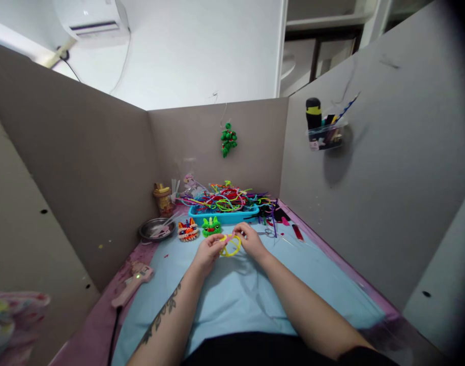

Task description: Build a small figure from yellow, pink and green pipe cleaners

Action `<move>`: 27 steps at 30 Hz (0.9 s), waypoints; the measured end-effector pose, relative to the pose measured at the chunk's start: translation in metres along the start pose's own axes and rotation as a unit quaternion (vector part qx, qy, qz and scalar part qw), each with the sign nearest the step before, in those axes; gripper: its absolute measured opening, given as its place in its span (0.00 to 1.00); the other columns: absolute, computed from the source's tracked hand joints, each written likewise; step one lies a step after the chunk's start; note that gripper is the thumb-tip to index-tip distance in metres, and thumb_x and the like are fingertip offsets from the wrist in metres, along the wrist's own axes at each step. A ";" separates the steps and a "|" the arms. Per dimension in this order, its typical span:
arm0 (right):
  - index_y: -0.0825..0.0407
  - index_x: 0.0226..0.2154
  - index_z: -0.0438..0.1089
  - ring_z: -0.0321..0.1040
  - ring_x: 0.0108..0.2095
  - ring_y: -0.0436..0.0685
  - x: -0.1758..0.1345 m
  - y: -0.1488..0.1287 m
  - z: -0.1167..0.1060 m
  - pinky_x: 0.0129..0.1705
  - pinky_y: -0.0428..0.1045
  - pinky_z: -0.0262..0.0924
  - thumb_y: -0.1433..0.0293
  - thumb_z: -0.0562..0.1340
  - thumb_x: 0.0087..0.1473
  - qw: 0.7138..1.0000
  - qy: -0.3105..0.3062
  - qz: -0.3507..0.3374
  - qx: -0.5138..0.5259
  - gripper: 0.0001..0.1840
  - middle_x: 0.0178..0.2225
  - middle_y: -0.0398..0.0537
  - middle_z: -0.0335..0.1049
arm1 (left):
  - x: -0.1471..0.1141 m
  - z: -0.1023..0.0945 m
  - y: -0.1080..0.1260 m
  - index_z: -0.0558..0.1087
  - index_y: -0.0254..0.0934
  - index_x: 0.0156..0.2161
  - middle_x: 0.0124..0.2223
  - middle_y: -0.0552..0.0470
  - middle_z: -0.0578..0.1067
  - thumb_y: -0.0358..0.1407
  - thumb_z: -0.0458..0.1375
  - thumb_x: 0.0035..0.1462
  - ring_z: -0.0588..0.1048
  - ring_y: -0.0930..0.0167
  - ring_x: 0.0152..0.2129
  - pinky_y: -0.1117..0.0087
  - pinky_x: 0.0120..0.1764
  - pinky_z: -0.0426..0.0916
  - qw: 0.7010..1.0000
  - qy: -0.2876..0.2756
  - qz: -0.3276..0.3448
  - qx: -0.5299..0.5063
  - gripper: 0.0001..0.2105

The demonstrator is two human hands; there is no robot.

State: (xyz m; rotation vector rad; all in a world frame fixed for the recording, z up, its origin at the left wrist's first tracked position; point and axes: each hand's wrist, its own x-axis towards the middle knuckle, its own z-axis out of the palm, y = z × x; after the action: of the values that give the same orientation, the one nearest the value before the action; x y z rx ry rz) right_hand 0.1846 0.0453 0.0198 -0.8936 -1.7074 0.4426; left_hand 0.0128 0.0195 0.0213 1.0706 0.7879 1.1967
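Holding a yellow ring point(230, 254) above the blue cloth point(251, 300), between 2 hands: pinched at its left rim by the left hand point(209, 249), and at its upper right, beside a pink strip point(227, 238), by the right hand point(250, 240). Probably light, bendable, hardly slippery, easily misshapen; best gripped gently by the rim.

Passage open over the blue cloth point(327, 277) right of the right forearm point(303, 307). Obstructions: blue tray point(225, 218) ahead; glue gun point(132, 287) and metal bowl point(145, 234) leftward; grey partitions point(217, 170) on three sides.
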 end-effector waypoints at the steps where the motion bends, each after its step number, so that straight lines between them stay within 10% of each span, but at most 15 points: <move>1: 0.52 0.32 0.69 0.62 0.32 0.52 0.000 0.000 0.000 0.31 0.46 0.57 0.76 0.55 0.47 1.000 -0.005 0.001 0.003 0.10 0.32 0.46 0.65 | 0.000 0.000 0.001 0.69 0.32 0.36 0.22 0.58 0.69 0.39 0.68 0.34 0.55 0.84 0.12 0.78 0.16 0.42 1.000 0.001 -0.002 -0.008 0.22; 27: 0.52 0.27 0.71 0.64 0.28 0.52 -0.002 -0.013 -0.002 0.30 0.47 0.58 0.69 0.59 0.46 0.995 0.035 0.059 0.071 0.06 0.26 0.46 0.68 | 0.005 -0.006 -0.001 0.71 0.32 0.37 0.27 0.51 0.76 0.38 0.66 0.39 0.73 0.74 0.23 0.74 0.30 0.64 0.992 0.015 0.070 0.103 0.18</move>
State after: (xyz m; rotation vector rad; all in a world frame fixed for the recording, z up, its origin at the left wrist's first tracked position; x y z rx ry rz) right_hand 0.1818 0.0352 0.0281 -0.8989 -1.5447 0.5978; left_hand 0.0092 0.0257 0.0186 1.2966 0.8852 1.2729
